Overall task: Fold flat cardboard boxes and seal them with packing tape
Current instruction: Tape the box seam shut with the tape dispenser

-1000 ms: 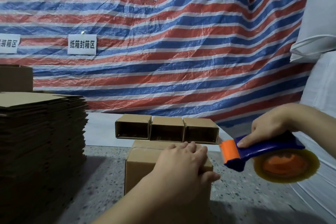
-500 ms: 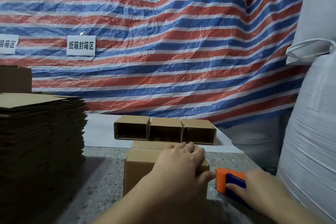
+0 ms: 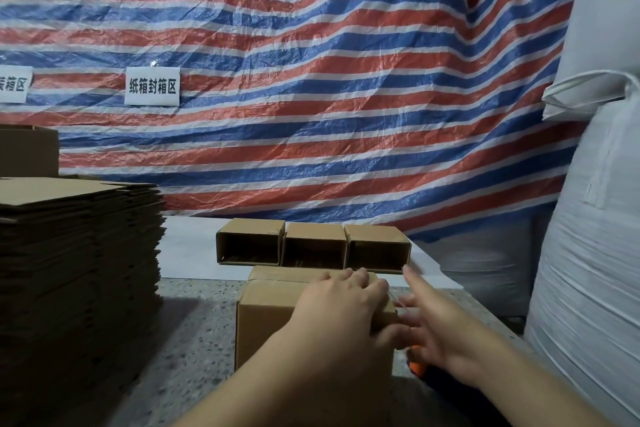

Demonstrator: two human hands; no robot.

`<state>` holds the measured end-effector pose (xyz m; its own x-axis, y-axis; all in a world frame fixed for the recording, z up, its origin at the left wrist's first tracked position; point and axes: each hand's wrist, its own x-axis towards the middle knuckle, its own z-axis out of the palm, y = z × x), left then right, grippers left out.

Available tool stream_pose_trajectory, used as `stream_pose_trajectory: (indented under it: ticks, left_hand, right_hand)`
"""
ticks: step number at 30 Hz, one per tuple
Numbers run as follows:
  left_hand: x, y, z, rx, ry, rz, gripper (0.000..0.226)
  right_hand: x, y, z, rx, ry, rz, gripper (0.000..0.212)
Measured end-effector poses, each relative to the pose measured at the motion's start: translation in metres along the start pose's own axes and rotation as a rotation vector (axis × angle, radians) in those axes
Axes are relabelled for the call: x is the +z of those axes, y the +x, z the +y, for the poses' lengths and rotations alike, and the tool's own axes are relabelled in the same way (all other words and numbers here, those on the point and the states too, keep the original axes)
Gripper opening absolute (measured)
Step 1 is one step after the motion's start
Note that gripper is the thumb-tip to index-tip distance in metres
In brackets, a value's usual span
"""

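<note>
We press box [image 3: 277,315] w/ left hand [image 3: 341,308] flat; right hand [image 3: 440,333] open, empty. Rub tape seam firmly.

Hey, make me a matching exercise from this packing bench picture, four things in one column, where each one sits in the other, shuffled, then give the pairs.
Things:
1. stack of flat cardboard
2. three open boxes
3. white sack
4. left hand

Places:
A. far right edge of the view
B. on top of the near box
C. in a row behind the near box
D. left side of the bench

Pairs: 1-D, 2-C, 3-A, 4-B
</note>
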<state>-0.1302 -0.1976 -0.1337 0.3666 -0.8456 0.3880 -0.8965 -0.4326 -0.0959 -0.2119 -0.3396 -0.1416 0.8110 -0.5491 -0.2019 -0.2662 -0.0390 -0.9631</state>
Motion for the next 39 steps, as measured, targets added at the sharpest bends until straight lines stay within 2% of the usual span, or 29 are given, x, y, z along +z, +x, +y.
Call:
stream_pose_trajectory:
  ticks: [2, 5, 7, 10, 13, 16, 19, 21, 24, 25, 26, 28, 30, 32, 34, 36, 39]
  left_hand:
    - [0.000, 0.000, -0.001, 0.012, 0.004, 0.004, 0.065]
    - [0.000, -0.001, -0.001, 0.023, 0.001, 0.005, 0.072]
    - [0.000, -0.001, -0.001, 0.017, -0.012, 0.002, 0.076]
    - [0.000, -0.001, -0.002, 0.009, 0.005, 0.002, 0.085]
    - [0.001, -0.002, -0.002, -0.004, 0.007, -0.007, 0.096]
    - [-0.005, -0.003, -0.001, -0.047, -0.100, -0.014, 0.098]
    - [-0.016, -0.012, -0.006, -0.066, -0.296, 0.138, 0.087]
    - [-0.023, -0.024, -0.015, -0.106, -0.379, 0.374, 0.074]
    - [-0.018, -0.056, -0.035, -0.329, -0.566, 0.705, 0.059]
    - [-0.009, -0.069, -0.043, -0.453, -0.647, 0.725, 0.056]
    - [-0.001, -0.081, -0.049, -0.596, -0.725, 0.676, 0.060]
    - [0.012, -0.093, -0.054, -0.898, -0.895, 0.469, 0.062]
    - [0.042, -0.120, -0.059, -0.842, -0.980, 0.350, 0.052]
    - [0.051, -0.129, -0.056, -0.916, -0.871, 0.337, 0.046]
    - [0.051, -0.116, -0.052, -0.931, -0.949, 0.373, 0.042]
    - [0.035, -0.099, -0.044, -1.041, -1.028, 0.393, 0.038]
    - [0.019, -0.089, -0.056, -0.895, -1.078, 0.520, 0.014]
  right_hand:
    - [0.010, 0.005, 0.005, -0.007, 0.082, -0.010, 0.061]
    - [0.020, 0.008, 0.010, -0.068, 0.165, 0.075, 0.043]
    - [0.022, 0.011, 0.018, -0.065, 0.141, 0.126, 0.045]
    - [0.027, 0.016, 0.033, -0.035, 0.161, 0.104, 0.050]
    - [0.028, 0.019, 0.043, 0.033, 0.165, 0.105, 0.038]
    - [0.032, 0.020, 0.054, 0.014, 0.071, 0.149, 0.026]
    - [0.037, 0.018, 0.055, -0.039, 0.003, 0.176, 0.037]
    - [0.036, 0.014, 0.054, -0.056, 0.080, 0.231, 0.043]
    - [0.039, 0.000, 0.058, -0.102, 0.052, 0.312, 0.044]
    - [0.040, -0.006, 0.060, -0.107, 0.018, 0.321, 0.042]
    - [0.043, -0.015, 0.061, -0.110, -0.005, 0.325, 0.041]
    - [0.046, -0.025, 0.066, -0.108, -0.019, 0.350, 0.042]
    - [0.055, -0.032, 0.071, -0.131, -0.074, 0.366, 0.042]
    - [0.065, -0.035, 0.073, -0.155, -0.119, 0.387, 0.042]
    - [0.070, -0.032, 0.068, -0.151, -0.010, 0.428, 0.036]
    - [0.071, -0.025, 0.058, -0.153, -0.019, 0.404, 0.037]
    - [0.070, -0.012, 0.033, -0.198, -0.006, 0.393, 0.033]
